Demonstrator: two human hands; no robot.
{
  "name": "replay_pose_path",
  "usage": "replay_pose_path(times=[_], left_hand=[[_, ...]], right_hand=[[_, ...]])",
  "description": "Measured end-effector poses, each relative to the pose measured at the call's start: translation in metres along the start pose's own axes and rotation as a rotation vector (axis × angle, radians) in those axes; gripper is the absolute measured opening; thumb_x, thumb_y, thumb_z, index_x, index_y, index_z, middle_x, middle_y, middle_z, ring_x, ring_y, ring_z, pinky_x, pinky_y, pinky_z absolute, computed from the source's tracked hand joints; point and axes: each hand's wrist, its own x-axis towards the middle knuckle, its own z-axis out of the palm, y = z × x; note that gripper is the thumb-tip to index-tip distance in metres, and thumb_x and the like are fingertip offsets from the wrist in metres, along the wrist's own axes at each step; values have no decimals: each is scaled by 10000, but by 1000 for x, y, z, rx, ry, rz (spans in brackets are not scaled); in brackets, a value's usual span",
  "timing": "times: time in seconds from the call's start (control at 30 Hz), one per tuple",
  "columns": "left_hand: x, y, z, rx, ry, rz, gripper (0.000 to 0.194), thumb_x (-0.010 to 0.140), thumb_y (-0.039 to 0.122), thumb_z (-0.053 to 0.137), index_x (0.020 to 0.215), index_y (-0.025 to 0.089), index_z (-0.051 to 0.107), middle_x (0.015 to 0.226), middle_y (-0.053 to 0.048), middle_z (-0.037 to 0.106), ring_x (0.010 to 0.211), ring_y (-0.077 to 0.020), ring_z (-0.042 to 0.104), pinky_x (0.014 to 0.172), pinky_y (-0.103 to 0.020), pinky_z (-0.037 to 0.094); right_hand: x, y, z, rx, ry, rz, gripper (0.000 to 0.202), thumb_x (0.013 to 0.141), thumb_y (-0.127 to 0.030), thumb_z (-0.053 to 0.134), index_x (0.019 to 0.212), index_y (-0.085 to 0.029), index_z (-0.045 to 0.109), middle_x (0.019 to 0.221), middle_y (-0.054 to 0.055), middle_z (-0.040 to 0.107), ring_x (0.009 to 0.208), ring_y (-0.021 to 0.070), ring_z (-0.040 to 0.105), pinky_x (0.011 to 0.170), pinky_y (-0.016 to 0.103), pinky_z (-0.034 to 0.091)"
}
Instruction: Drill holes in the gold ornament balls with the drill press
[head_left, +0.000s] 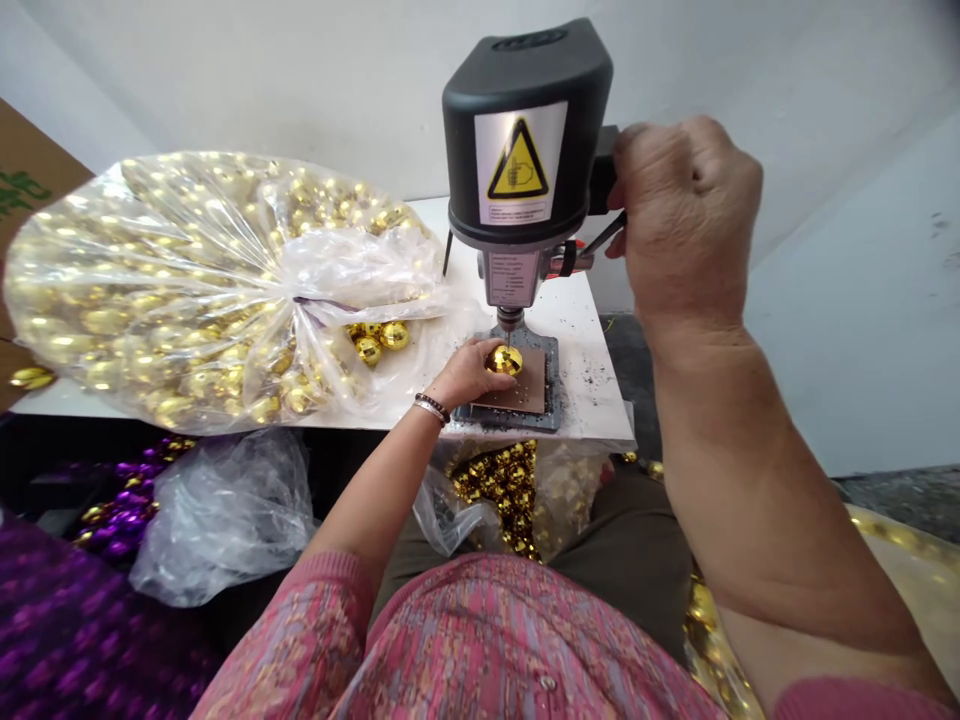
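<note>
Head view: our left hand [472, 375] pinches a gold ball [505, 360] on the board [525, 393] under the drill press [525, 140], our right hand [686, 225] clutches its lever [604, 236]. Huge, ball-stuffed bag [150, 290] hogs our table's [581, 315] left side.

A cardboard box [41, 158] marked in green is seen at left; purple baubles [129, 505] are partly covered by crumpled plastic [225, 520].

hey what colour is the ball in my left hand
The faceted ball in your left hand is shiny gold, seen in the head view.
</note>
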Motion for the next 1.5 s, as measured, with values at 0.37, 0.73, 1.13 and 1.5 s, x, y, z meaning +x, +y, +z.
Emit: replay_pose_path(times=[0.37, 0.73, 1.13, 1.5], left_hand=[[4, -21, 18, -258, 28, 9, 682, 634, 214, 990, 1297, 204, 831, 1143, -78, 795, 1045, -261, 710, 1066, -432, 590], [4, -25, 20, -257, 6, 2, 692, 666, 242, 979, 1336, 211, 808, 1166, -71, 762, 1093, -269, 694, 1105, -435, 564], [1, -22, 20, -136, 24, 31, 664, 703, 282, 963, 1338, 194, 788, 1204, -89, 758, 1145, -291, 685, 1117, -429, 552], [1, -17, 20, -120, 24, 31, 548, 724, 258, 941, 1254, 202, 812, 1139, -69, 787, 1082, -296, 713, 1025, -406, 576]], right_hand=[[-55, 39, -11, -75, 45, -281, 325, 946, -449, 594, 775, -229, 426, 631, -65, 404, 614, 67, 340, 637, 243, 402], [-68, 59, -12, -139, 42, -288, 317, 968, -496, 573, 800, -243, 484, 667, -43, 429, 613, 89, 385, 635, 256, 431], [-84, 79, 1, -156, 230, -414, 300, 994, -483, 580, 823, -237, 555, 664, -35, 478, 603, 98, 420, 612, 255, 412], [-95, 111, 16, -78, 287, -412, 382, 977, -590, 549, 830, -238, 525, 682, -24, 578, 611, 115, 549, 650, 291, 477]])
